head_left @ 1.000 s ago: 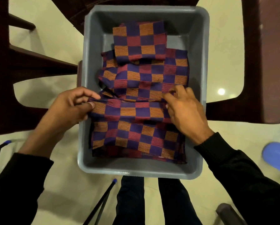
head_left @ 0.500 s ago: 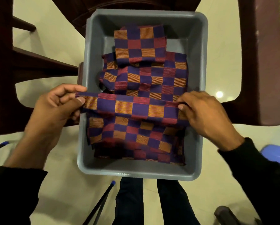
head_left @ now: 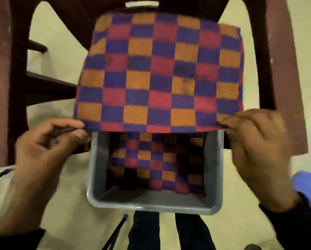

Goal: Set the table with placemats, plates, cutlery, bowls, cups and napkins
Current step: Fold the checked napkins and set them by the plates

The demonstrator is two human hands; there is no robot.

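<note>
A checked placemat (head_left: 158, 73) in purple, red and orange hangs spread out above the grey tub (head_left: 151, 204). My left hand (head_left: 48, 147) pinches its near left corner and my right hand (head_left: 255, 147) pinches its near right corner. More checked cloths (head_left: 154, 163) of the same pattern lie folded in the tub below. The lifted placemat hides the far half of the tub. The whole view is blurred by motion.
The tub rests on a dark red plastic chair (head_left: 284, 69) whose arms flank it left and right. My legs (head_left: 171, 231) stand just before the tub. A thin black rod with a blue tip (head_left: 118, 230) slants at the lower left. A blue object (head_left: 310, 184) sits at the right edge.
Both hands took the top placemat by its near edge, lifted it out of the tub and let it unfold. It now hangs spread wide, and the hands have moved apart.
</note>
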